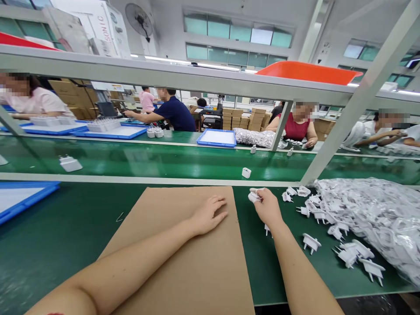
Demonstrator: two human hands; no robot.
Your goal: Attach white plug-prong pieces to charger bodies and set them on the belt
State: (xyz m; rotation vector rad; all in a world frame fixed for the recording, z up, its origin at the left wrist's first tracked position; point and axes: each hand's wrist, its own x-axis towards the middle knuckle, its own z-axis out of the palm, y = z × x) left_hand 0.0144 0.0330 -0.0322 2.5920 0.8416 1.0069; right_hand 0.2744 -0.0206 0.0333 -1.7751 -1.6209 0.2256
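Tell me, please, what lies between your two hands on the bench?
Head view: only bare cardboard sheet and green mat lie between left hand and right hand.

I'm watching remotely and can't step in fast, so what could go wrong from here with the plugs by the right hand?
1. The right hand grips one white plug only at the fingertips; it could slip.
2. Loose plugs lie prongs-up by the right forearm; a sweep might scatter them or prick skin.
3. The pile of bagged plugs crowds the table's near edge; some may slide off.
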